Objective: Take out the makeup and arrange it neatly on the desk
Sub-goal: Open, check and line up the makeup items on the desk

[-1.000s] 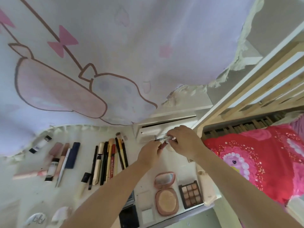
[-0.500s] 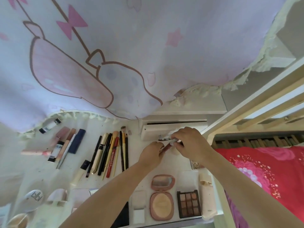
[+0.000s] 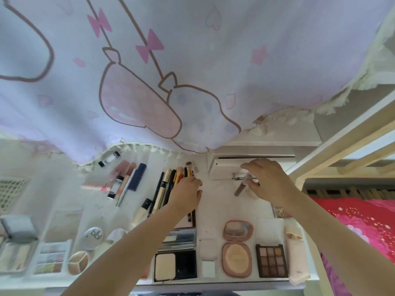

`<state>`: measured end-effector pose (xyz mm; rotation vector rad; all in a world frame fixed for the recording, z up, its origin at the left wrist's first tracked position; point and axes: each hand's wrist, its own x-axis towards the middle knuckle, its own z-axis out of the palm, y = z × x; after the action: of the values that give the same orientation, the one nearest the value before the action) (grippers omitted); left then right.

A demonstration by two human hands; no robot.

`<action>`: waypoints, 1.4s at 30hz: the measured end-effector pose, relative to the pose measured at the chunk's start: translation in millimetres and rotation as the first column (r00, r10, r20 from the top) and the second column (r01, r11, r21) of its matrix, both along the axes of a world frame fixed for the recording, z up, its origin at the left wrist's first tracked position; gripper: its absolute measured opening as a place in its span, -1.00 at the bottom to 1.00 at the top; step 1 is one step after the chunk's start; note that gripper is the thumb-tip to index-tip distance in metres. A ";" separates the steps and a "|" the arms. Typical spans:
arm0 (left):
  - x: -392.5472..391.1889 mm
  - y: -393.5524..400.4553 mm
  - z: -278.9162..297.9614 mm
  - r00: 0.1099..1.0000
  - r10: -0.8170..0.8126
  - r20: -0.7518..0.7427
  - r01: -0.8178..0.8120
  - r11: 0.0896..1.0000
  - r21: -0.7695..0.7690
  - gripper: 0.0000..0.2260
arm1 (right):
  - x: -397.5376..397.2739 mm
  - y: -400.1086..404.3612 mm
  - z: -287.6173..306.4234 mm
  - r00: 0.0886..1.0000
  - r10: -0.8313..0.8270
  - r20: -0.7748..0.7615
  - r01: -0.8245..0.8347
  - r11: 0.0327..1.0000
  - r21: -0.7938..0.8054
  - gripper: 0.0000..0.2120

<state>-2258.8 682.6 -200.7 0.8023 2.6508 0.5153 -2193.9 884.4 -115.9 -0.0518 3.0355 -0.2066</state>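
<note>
Head view: right hand [image 3: 270,182] around brown tube [image 3: 239,189], left hand [image 3: 188,194] on brushes [image 3: 168,189].

Brushes and pencils [image 3: 168,189] left of white box [image 3: 226,169], compacts [image 3: 236,248] along desk [image 3: 215,201] front

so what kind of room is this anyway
Most likely a dorm-style bedroom: a white desk sits under a wooden bunk frame, a cartoon-print bed curtain hangs over it, and a red floral quilt lies alongside.

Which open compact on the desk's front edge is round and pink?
The pink compact, between the black-cased powder compact and the brown eyeshadow palette. Both neighbours are rectangular and dark-framed.
</note>
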 end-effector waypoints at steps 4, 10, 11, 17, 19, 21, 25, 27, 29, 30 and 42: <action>-5.1 -32.1 7.5 0.999 0.027 -0.032 -0.029 0.997 -0.067 -0.76 | -6.4 -25.7 -2.0 1.000 0.013 -0.026 -0.013 1.000 -0.001 -0.69; -17.6 -69.7 15.3 1.000 0.016 -0.027 -0.020 0.992 -0.122 -0.75 | -10.3 -44.7 -1.5 0.994 -0.099 0.051 0.098 0.995 0.024 -0.68; -19.8 -72.4 16.2 1.000 0.004 -0.024 -0.007 0.992 -0.126 -0.74 | -9.5 -43.9 -0.7 0.992 -0.117 0.046 0.116 0.993 0.031 -0.69; -26.3 -76.6 20.5 0.998 -0.048 -0.039 0.042 0.990 -0.131 -0.74 | -2.3 -42.5 2.0 0.984 -0.174 0.037 0.173 0.984 0.035 -0.72; -28.6 -81.6 21.3 0.996 -0.064 -0.058 0.054 0.987 -0.152 -0.73 | -2.1 -47.4 2.5 0.987 -0.162 0.014 0.162 0.987 0.011 -0.72; -30.6 -92.8 21.5 0.995 -0.058 -0.080 0.043 0.982 -0.186 -0.72 | -5.4 -59.6 0.6 0.994 -0.106 0.013 0.106 0.994 0.010 -0.71; -34.5 -128.8 18.3 0.993 -0.017 -0.116 -0.020 0.952 -0.305 -0.73 | -21.4 -113.8 -16.1 0.996 0.042 0.082 -0.042 0.999 -0.001 -0.69; -37.7 -147.9 17.4 0.995 -0.011 -0.098 -0.025 0.934 -0.357 -0.73 | -29.2 -146.7 -27.9 0.992 0.053 0.115 -0.047 0.998 -0.052 -0.71; -42.0 -165.5 18.4 0.995 -0.016 -0.095 -0.020 0.934 -0.357 -0.68 | -35.7 -177.2 -40.5 0.985 0.005 0.174 0.017 0.992 -0.128 -0.72; -44.3 -173.9 18.8 0.994 -0.015 -0.106 -0.021 0.945 -0.327 -0.61 | -39.0 -191.6 -47.2 0.977 -0.018 0.212 0.054 0.985 -0.162 -0.73; -55.5 -229.5 -1.1 0.979 -0.201 -0.006 0.189 0.930 -0.316 -0.69 | -63.3 -259.5 -87.8 0.931 0.056 0.361 -0.125 0.977 0.172 -0.65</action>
<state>-2314.2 453.1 -201.8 0.9656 2.5551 0.0224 -2257.2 624.9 -203.7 -0.1255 2.6681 0.0804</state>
